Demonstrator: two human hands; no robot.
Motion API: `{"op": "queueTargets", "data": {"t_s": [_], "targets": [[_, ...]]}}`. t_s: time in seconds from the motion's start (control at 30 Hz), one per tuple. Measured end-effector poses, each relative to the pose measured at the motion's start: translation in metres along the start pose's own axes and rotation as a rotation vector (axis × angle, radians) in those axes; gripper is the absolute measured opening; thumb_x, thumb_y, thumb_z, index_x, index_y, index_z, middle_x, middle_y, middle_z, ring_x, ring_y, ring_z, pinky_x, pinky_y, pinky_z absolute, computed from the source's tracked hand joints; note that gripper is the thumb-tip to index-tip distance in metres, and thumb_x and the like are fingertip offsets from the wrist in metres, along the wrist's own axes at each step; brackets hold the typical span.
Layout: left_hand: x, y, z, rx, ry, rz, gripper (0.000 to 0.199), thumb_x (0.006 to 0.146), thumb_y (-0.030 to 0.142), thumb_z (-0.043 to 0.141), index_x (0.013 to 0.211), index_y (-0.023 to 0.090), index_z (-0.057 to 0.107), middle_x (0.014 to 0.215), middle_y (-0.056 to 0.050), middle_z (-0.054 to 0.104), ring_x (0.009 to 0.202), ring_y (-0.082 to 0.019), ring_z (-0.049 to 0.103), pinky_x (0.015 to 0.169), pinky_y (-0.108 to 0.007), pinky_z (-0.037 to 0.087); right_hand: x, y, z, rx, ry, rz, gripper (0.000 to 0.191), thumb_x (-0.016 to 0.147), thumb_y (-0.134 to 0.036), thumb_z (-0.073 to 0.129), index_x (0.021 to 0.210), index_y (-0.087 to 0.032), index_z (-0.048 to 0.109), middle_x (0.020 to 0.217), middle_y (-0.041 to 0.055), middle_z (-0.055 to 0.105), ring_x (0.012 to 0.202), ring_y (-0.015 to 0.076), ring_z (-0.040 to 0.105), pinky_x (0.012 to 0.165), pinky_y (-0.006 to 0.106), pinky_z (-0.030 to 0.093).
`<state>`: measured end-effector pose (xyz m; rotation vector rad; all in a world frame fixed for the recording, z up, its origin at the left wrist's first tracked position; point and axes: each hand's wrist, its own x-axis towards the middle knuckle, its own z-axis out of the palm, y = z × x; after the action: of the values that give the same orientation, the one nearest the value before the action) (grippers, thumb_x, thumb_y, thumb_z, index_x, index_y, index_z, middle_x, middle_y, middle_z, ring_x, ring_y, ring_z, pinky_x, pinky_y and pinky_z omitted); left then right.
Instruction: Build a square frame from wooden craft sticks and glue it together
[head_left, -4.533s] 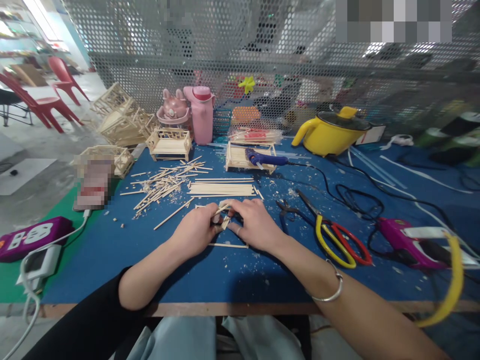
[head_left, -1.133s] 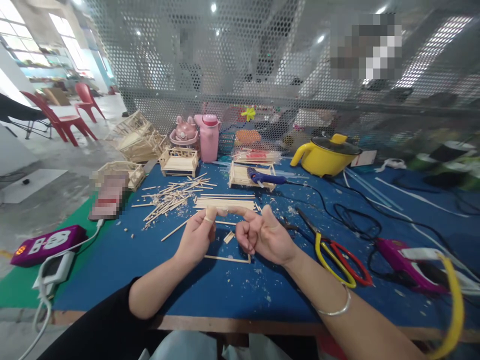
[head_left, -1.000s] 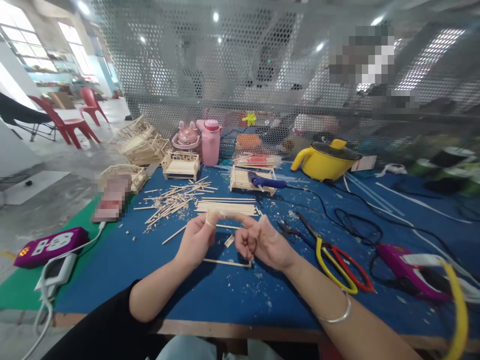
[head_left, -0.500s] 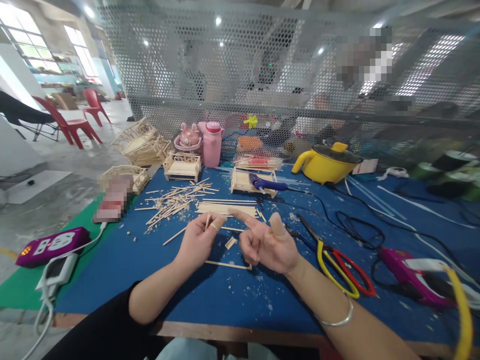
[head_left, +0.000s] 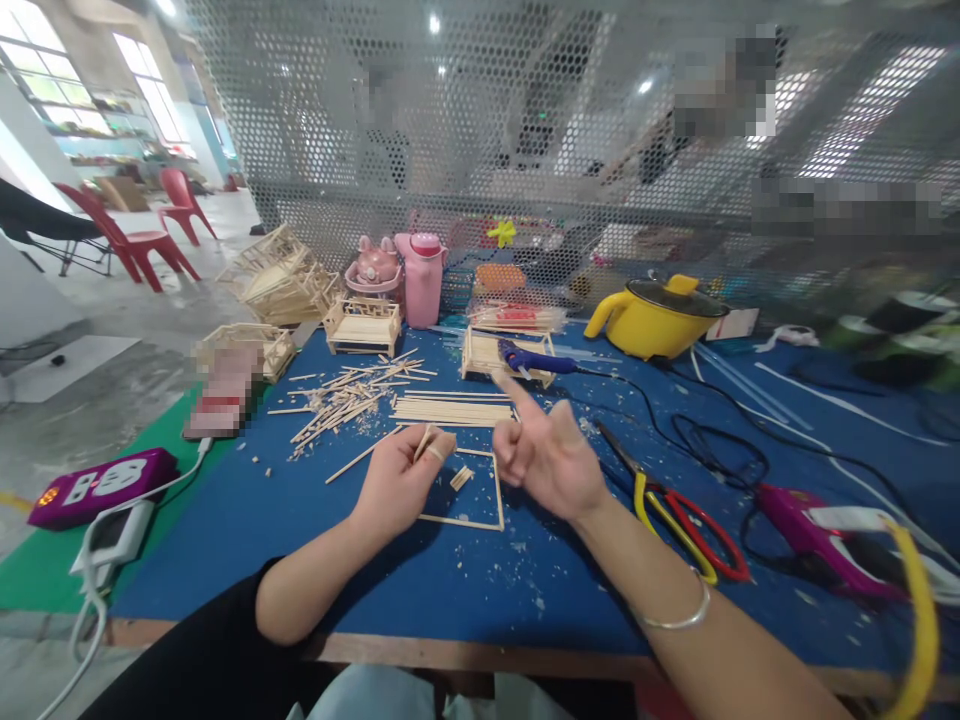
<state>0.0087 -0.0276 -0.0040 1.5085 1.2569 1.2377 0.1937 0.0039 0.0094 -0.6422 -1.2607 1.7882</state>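
Note:
My left hand (head_left: 397,482) pinches a short wooden stick (head_left: 424,441) between thumb and fingers, above the mat. My right hand (head_left: 553,462) holds nothing visible; its index finger stretches forward, the thumb is raised and the other fingers are curled. Its fingertip appears near a blue glue gun (head_left: 544,360), which rests on a small wooden bed-like frame (head_left: 477,362). Under and between my hands lies a thin rectangular stick frame (head_left: 499,496), its left side hidden by my left hand. Inside it is a small bundle of short sticks (head_left: 461,479). Beyond lies a row of long sticks (head_left: 453,411).
Loose sticks and scraps (head_left: 349,395) lie left of centre. Scissors (head_left: 675,520) with red and yellow handles and a looping black cable (head_left: 697,445) are at right. A yellow pot (head_left: 652,320), pink jug (head_left: 423,285) and another miniature bed (head_left: 363,326) stand behind.
My right hand has moved away from my left and forward, its index finger now toward the glue gun. My left hand keeps the stick. More of the rectangular frame shows.

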Motion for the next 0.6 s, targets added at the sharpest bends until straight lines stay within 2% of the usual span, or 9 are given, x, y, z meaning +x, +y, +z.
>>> {"op": "queueTargets", "data": {"t_s": [0.1, 0.17, 0.2, 0.27, 0.33, 0.4, 0.47, 0.53, 0.6], "targets": [[-0.001, -0.002, -0.001, 0.030, -0.029, -0.027, 0.031, 0.083, 0.042, 0.049, 0.065, 0.017, 0.051, 0.059, 0.004, 0.040, 0.058, -0.010, 0.035, 0.055, -0.022, 0.028, 0.006, -0.005, -0.014, -0.195, 0.249, -0.097, 0.059, 0.081, -0.060, 0.043, 0.127, -0.024, 0.040, 0.059, -0.0056, 0.048, 0.043, 0.0090, 0.033, 0.042, 0.022, 0.029], [0.001, -0.004, -0.002, -0.022, -0.028, -0.088, 0.028, 0.084, 0.042, 0.046, 0.073, 0.018, 0.054, 0.060, 0.004, 0.041, 0.055, -0.009, 0.035, 0.051, -0.021, 0.028, 0.006, -0.002, -0.021, -0.500, 0.311, -0.165, 0.041, 0.078, -0.044, 0.056, 0.112, -0.022, 0.051, 0.060, -0.0056, 0.048, 0.046, 0.0089, 0.035, 0.046, 0.022, 0.030], [0.002, -0.006, -0.002, -0.094, -0.033, -0.143, 0.026, 0.084, 0.041, 0.045, 0.078, 0.018, 0.055, 0.059, 0.005, 0.041, 0.052, -0.008, 0.034, 0.048, -0.021, 0.026, 0.006, 0.001, -0.022, -0.683, 0.284, -0.199, 0.032, 0.076, -0.036, 0.060, 0.104, -0.021, 0.055, 0.063, -0.0046, 0.050, 0.049, 0.0092, 0.038, 0.049, 0.023, 0.032], [0.004, -0.006, -0.003, -0.311, -0.071, -0.264, 0.024, 0.085, 0.039, 0.043, 0.082, 0.018, 0.055, 0.056, 0.006, 0.038, 0.045, -0.007, 0.030, 0.044, -0.020, 0.023, 0.003, 0.008, -0.019, -1.020, 0.144, -0.248, 0.021, 0.075, -0.026, 0.061, 0.095, -0.021, 0.060, 0.070, -0.0013, 0.057, 0.059, 0.0116, 0.046, 0.058, 0.026, 0.036], [0.007, -0.004, -0.005, -0.522, -0.112, -0.350, 0.019, 0.083, 0.035, 0.048, 0.082, 0.018, 0.054, 0.055, 0.007, 0.041, 0.042, -0.005, 0.031, 0.043, -0.018, 0.025, 0.000, 0.013, -0.012, -1.240, -0.005, -0.269, 0.022, 0.076, -0.020, 0.058, 0.097, -0.023, 0.061, 0.080, 0.0013, 0.062, 0.070, 0.0147, 0.051, 0.066, 0.028, 0.038], [0.009, -0.002, -0.006, -0.654, -0.116, -0.394, 0.016, 0.079, 0.033, 0.056, 0.083, 0.017, 0.055, 0.062, 0.003, 0.054, 0.048, -0.005, 0.043, 0.051, -0.018, 0.035, -0.001, 0.014, -0.006, -1.342, -0.086, -0.271, 0.025, 0.078, -0.017, 0.055, 0.102, -0.023, 0.060, 0.084, 0.0022, 0.064, 0.077, 0.0168, 0.054, 0.070, 0.029, 0.038], [0.011, 0.000, -0.007, -0.714, -0.110, -0.429, 0.020, 0.076, 0.032, 0.063, 0.086, 0.016, 0.057, 0.076, -0.002, 0.064, 0.064, -0.008, 0.056, 0.062, -0.020, 0.042, -0.002, 0.014, -0.002, -1.372, -0.093, -0.271, 0.025, 0.078, -0.018, 0.056, 0.102, -0.023, 0.059, 0.084, 0.0026, 0.064, 0.078, 0.0174, 0.054, 0.070, 0.030, 0.038], [0.010, -0.001, -0.007, -0.728, -0.110, -0.415, 0.023, 0.074, 0.033, 0.067, 0.088, 0.016, 0.061, 0.087, -0.004, 0.066, 0.074, -0.010, 0.058, 0.068, -0.021, 0.043, -0.003, 0.014, 0.001, -1.313, -0.048, -0.245, 0.023, 0.078, -0.021, 0.057, 0.101, -0.023, 0.058, 0.082, 0.0020, 0.062, 0.073, 0.0162, 0.053, 0.066, 0.029, 0.038], [0.009, -0.004, -0.006, -0.717, -0.094, -0.343, 0.023, 0.072, 0.033, 0.069, 0.087, 0.017, 0.065, 0.084, -0.001, 0.064, 0.069, -0.007, 0.055, 0.064, -0.018, 0.042, -0.003, 0.016, 0.004, -1.145, -0.003, -0.175, 0.022, 0.079, -0.026, 0.059, 0.100, -0.022, 0.056, 0.079, 0.0008, 0.061, 0.065, 0.0137, 0.051, 0.061, 0.027, 0.038]]}}
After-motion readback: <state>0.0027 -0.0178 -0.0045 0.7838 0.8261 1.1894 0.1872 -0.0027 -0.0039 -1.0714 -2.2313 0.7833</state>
